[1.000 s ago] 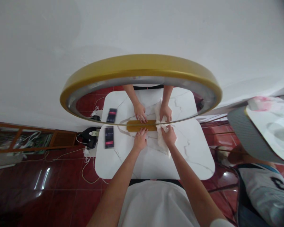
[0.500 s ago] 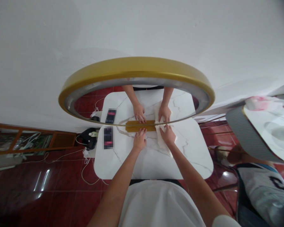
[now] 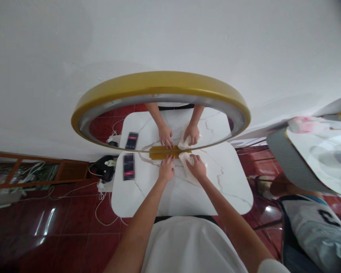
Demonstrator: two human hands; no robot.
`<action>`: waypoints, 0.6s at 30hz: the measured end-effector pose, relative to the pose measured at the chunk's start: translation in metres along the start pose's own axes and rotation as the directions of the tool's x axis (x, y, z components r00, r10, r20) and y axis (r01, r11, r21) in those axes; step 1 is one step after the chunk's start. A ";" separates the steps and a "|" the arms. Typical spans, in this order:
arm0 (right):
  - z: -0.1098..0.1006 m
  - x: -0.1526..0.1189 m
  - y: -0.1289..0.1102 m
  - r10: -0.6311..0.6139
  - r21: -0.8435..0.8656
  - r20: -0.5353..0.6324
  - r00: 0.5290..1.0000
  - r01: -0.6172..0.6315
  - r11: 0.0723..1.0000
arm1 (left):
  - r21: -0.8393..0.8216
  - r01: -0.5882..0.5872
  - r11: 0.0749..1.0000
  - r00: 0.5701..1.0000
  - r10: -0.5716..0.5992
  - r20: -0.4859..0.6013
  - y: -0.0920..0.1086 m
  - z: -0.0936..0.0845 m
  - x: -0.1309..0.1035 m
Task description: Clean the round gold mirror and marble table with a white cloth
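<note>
A round mirror (image 3: 161, 125) in a gold frame stands upright on a gold base (image 3: 156, 155), which rests on a white marble-patterned table (image 3: 176, 197). My left hand (image 3: 167, 168) lies palm down with its fingers stretched out, their tips at the front edge of the base. Bunched under my right hand (image 3: 197, 167) is a white cloth (image 3: 189, 172); my bent fingers press and grip it just right of the base, and part of it covers the base's right end. Both hands and the cloth show again in the mirror's reflection.
A phone (image 3: 129, 167) lies on the table's left side. Beyond that edge are a black object (image 3: 105, 168) and white cables (image 3: 102, 204) above a red tiled floor. To the right, a person in a white top (image 3: 315, 227) sits by another table (image 3: 324, 151).
My right hand has moved left toward the base, bunching the cloth and drawing it over the base's right end. My left hand stays about where it was. The view has shifted slightly.
</note>
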State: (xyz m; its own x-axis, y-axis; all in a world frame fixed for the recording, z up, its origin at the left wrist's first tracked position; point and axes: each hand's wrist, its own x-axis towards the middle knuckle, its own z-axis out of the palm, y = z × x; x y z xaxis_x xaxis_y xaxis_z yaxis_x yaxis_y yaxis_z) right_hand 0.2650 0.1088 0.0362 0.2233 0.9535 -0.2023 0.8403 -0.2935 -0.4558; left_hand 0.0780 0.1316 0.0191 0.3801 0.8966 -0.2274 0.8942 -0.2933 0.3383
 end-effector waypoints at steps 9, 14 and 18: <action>-0.008 -0.026 0.010 -0.442 -0.194 0.213 0.872 0.481 0.855 | -0.016 0.017 1.000 1.000 -0.017 0.023 0.001 -0.002 -0.001; -0.017 -0.029 0.015 -0.395 -0.272 0.085 0.915 0.403 0.874 | -0.037 0.018 0.999 0.999 -0.017 0.031 0.002 -0.003 -0.001; -0.010 -0.034 0.011 -0.346 -0.331 0.014 0.938 0.331 0.884 | -0.045 0.012 0.999 1.000 -0.011 0.010 0.001 -0.001 -0.001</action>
State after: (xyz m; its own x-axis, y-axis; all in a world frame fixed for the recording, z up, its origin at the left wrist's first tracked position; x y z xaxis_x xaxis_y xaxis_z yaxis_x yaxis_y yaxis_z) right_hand 0.2721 0.0738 0.0469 -0.0880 0.9951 -0.0444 0.9800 0.0785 -0.1831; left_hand 0.0779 0.1304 0.0205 0.3722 0.8964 -0.2405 0.8872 -0.2675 0.3759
